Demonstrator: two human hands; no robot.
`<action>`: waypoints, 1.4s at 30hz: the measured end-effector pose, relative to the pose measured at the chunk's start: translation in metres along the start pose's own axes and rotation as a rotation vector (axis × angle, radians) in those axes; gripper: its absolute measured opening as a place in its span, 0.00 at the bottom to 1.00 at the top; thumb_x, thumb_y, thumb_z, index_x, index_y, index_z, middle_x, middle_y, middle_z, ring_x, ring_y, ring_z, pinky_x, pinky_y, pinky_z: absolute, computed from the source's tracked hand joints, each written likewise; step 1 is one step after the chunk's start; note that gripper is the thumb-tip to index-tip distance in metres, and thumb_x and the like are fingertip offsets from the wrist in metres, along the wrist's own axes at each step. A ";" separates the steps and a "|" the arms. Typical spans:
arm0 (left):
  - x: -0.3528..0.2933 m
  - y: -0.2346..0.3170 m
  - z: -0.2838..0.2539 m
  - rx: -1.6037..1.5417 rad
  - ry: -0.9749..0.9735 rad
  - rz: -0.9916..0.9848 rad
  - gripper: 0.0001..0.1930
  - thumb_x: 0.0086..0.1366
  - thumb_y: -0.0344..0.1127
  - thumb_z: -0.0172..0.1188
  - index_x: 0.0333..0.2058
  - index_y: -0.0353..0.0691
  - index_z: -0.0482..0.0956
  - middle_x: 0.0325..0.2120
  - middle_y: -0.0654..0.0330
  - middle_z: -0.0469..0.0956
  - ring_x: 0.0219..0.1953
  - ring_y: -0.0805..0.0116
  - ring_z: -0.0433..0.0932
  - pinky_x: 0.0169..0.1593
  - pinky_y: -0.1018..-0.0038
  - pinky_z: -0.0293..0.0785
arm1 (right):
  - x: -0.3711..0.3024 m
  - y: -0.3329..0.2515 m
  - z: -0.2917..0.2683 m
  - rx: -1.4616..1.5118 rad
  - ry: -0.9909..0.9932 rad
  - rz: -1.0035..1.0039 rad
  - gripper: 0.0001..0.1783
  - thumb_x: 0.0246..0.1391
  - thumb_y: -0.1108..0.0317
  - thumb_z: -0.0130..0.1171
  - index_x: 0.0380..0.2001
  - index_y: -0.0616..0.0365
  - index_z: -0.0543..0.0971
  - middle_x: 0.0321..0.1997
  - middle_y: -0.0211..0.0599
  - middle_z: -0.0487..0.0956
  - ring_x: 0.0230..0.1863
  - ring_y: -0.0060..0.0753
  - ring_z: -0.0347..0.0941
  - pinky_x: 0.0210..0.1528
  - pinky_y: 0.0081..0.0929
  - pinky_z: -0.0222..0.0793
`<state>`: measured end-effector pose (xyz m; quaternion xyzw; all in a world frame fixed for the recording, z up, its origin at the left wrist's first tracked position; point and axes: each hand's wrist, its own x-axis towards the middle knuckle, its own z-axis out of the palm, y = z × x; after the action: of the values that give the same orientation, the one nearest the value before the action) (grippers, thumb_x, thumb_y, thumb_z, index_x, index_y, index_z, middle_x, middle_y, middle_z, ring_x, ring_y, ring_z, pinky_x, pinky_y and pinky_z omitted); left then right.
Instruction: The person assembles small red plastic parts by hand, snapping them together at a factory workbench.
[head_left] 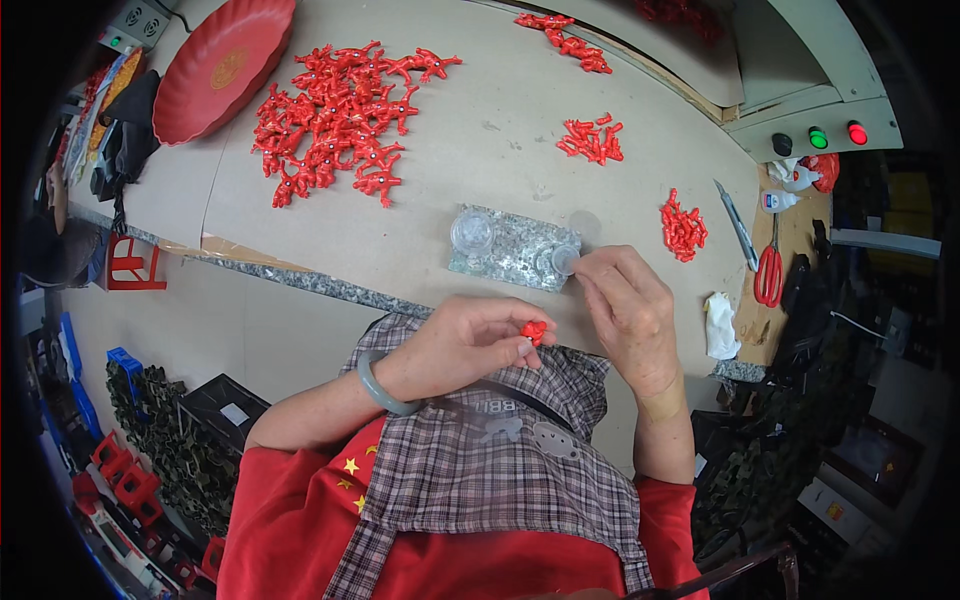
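In my left hand [462,345] I pinch a small red branched plastic piece [534,331] between thumb and fingertips, held over my checked apron. My right hand [628,305] pinches a small clear round cap [566,262] at the near right corner of the speckled grey slab [515,247] lying flat on the table

Small assembly workshop: workbench [480,150] with heaps of red parts [340,110] beyond the hands, control buttons [818,137], scissors [769,270] right of them.
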<state>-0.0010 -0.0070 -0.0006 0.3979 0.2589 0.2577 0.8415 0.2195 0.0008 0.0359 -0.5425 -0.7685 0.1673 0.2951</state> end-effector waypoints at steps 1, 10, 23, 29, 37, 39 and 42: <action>-0.001 -0.001 0.000 -0.010 -0.007 0.019 0.15 0.69 0.20 0.51 0.54 0.27 0.72 0.47 0.54 0.78 0.43 0.70 0.80 0.51 0.73 0.78 | 0.001 -0.001 -0.002 -0.013 -0.003 -0.011 0.09 0.48 0.83 0.64 0.34 0.63 0.81 0.34 0.42 0.77 0.33 0.43 0.79 0.33 0.33 0.75; 0.001 0.003 -0.004 -0.006 0.053 0.082 0.16 0.70 0.27 0.56 0.55 0.29 0.73 0.48 0.48 0.80 0.42 0.66 0.83 0.49 0.72 0.80 | -0.007 0.004 -0.005 0.537 0.028 0.440 0.06 0.55 0.80 0.63 0.37 0.64 0.83 0.32 0.36 0.83 0.27 0.23 0.78 0.30 0.20 0.75; 0.009 0.000 -0.001 0.053 0.169 0.197 0.18 0.68 0.21 0.55 0.56 0.29 0.72 0.49 0.51 0.79 0.46 0.65 0.82 0.52 0.73 0.79 | -0.024 -0.022 0.013 0.962 0.129 0.494 0.05 0.57 0.80 0.62 0.37 0.66 0.82 0.31 0.36 0.82 0.27 0.19 0.77 0.27 0.14 0.72; 0.009 0.003 -0.001 0.419 0.217 0.367 0.16 0.67 0.22 0.58 0.53 0.29 0.76 0.45 0.49 0.81 0.45 0.65 0.83 0.50 0.73 0.81 | -0.029 -0.027 0.028 0.801 0.235 0.306 0.06 0.54 0.82 0.63 0.36 0.68 0.82 0.33 0.42 0.83 0.27 0.22 0.78 0.26 0.16 0.73; 0.010 0.001 -0.001 0.578 0.259 0.440 0.14 0.64 0.20 0.60 0.49 0.30 0.79 0.46 0.47 0.82 0.47 0.63 0.83 0.48 0.73 0.82 | -0.031 -0.031 0.034 0.607 0.270 0.207 0.07 0.49 0.82 0.67 0.33 0.65 0.82 0.33 0.43 0.83 0.27 0.25 0.80 0.25 0.19 0.75; 0.010 0.001 -0.001 0.622 0.268 0.451 0.15 0.63 0.20 0.60 0.49 0.31 0.79 0.45 0.49 0.83 0.46 0.64 0.83 0.48 0.73 0.82 | -0.030 -0.031 0.033 0.557 0.264 0.182 0.08 0.47 0.81 0.69 0.33 0.64 0.82 0.32 0.42 0.83 0.28 0.26 0.80 0.26 0.20 0.76; 0.011 0.002 -0.001 0.724 0.287 0.475 0.15 0.62 0.21 0.61 0.48 0.33 0.80 0.43 0.51 0.84 0.44 0.64 0.84 0.47 0.73 0.82 | -0.030 -0.030 0.036 0.480 0.294 0.137 0.09 0.46 0.80 0.70 0.33 0.64 0.83 0.31 0.41 0.83 0.29 0.28 0.81 0.28 0.21 0.76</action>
<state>0.0062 0.0019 -0.0016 0.6750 0.3479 0.3889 0.5216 0.1815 -0.0360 0.0174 -0.5261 -0.6178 0.2835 0.5111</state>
